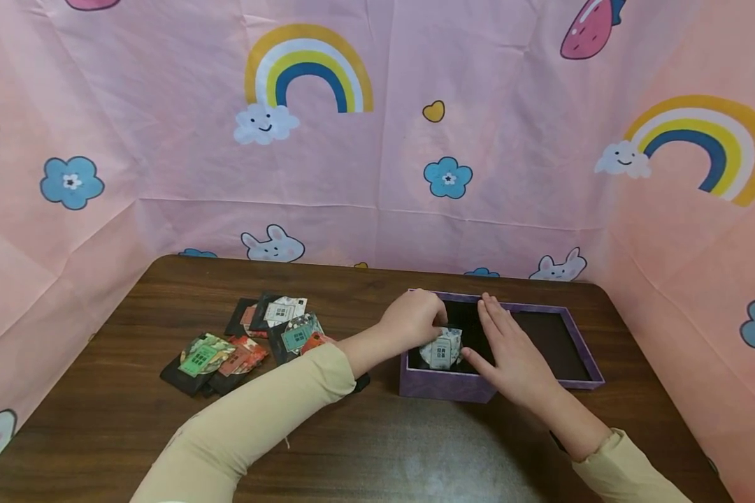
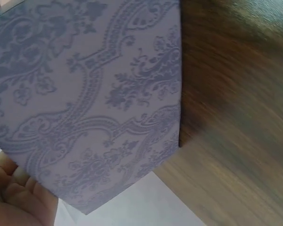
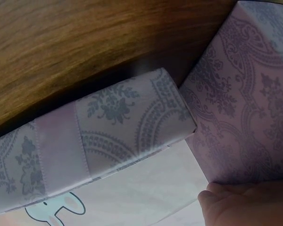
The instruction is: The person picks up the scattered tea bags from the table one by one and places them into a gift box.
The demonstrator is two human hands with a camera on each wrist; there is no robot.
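Note:
My left hand [image 1: 415, 318] reaches over the left wall of a purple patterned box [image 1: 447, 388], its curled fingers pinching the top of a white-and-grey printed packet [image 1: 442, 351] inside. Most of these fingertips are hidden behind the packet and wall. My right hand [image 1: 509, 353] lies across the box's right side with fingers extended, the thumb close to the packet. In the left wrist view the box's outer wall [image 2: 94, 94] covers part of the left hand [image 2: 19, 197]. The right wrist view has the right fingers [image 3: 245, 207] at the box's patterned wall [image 3: 240, 108].
A shallow purple lid or tray [image 1: 581, 349] with a dark inside adjoins the box on the right. Several black packets with green, red and white labels [image 1: 207, 360] lie in a loose group left of the box, partly behind my left sleeve. A patterned cloth [image 1: 377, 168] hangs behind the table.

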